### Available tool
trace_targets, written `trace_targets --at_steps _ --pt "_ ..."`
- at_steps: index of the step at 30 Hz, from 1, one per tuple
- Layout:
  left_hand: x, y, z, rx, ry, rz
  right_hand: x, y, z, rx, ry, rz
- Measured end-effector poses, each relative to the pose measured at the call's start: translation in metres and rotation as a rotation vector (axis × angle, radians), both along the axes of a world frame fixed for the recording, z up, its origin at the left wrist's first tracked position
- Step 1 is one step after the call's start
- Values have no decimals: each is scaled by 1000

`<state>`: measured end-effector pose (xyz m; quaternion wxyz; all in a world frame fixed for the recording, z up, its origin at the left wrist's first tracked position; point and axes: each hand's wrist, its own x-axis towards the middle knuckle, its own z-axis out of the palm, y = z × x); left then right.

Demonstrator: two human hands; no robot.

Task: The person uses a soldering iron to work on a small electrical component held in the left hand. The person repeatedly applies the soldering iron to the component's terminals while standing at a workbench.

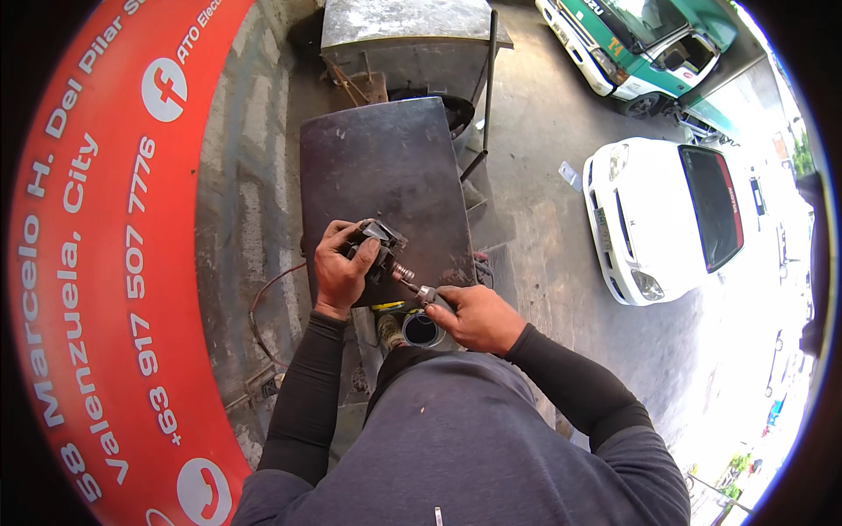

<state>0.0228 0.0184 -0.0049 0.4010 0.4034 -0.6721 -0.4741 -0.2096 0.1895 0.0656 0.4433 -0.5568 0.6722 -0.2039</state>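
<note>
My left hand (pixel 340 270) is closed around a dark metal part (pixel 382 243), holding it above the near half of a dark metal tabletop (pixel 377 162). A coppery, ribbed, spring-like piece (pixel 403 273) sticks out of the part toward my right hand. My right hand (pixel 482 318) grips a hand tool (pixel 427 295) with a bright metal collar and a grey body. The tool's thin tip reaches to the end of the ribbed piece; whether they touch I cannot tell. My fingers hide much of the part and the tool's handle.
Below the table's near edge stands an open bucket (pixel 423 331) with dark contents. A grey metal box-like bench (pixel 408 26) and an upright pole (pixel 489 96) are beyond the table. A red banner (pixel 114 263) hangs left; a white car (pixel 649 219) and a green-and-white truck (pixel 645 44) are right.
</note>
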Motion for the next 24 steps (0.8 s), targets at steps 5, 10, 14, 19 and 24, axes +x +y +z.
trace_targets --at_steps 5,10,14,19,24 --pt "-2 -3 0 7 14 6 -2 -10 6 31 -4 -11" --pt "-3 -4 0 6 -4 10 -2 -8 -2 -19 36 30" --pt "-2 -3 -2 2 -7 18 -4 -10 3 17 42 -2" --pt "-3 -5 -2 -4 -4 14 -9 -12 9 27 73 17" --pt "-5 -4 1 8 9 15 -5 -12 13 -2 60 34"
